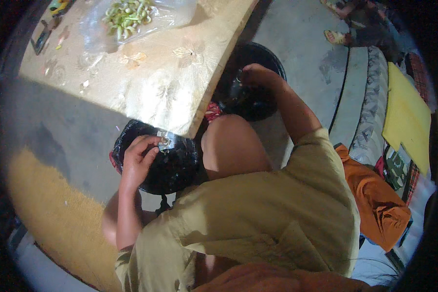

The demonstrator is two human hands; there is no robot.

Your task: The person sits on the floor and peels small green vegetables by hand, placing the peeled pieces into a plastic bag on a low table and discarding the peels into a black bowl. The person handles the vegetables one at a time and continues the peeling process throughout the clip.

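My left hand [138,157] is over a black-lined bin [171,175] between my legs. Its thumb and fingers pinch a small, shiny, pale piece [166,141], perhaps plastic, close to the table's corner. My right hand [257,75] reaches into a large black tub [273,62] beside the table's right edge. A dark glint lies at its fingertips, but whether it holds something cannot be made out. On the pale patterned tabletop [131,87], a clear plastic bag [171,18] lies under a heap of green curved pieces [127,18], perhaps cut vegetable.
Small scraps and a dark flat object [41,38] are on the table's left part. A patterned cushion [368,106], a yellow board [407,113] and orange cloth [376,197] are at the right. Another person's sandalled foot [335,37] shows at the upper right.
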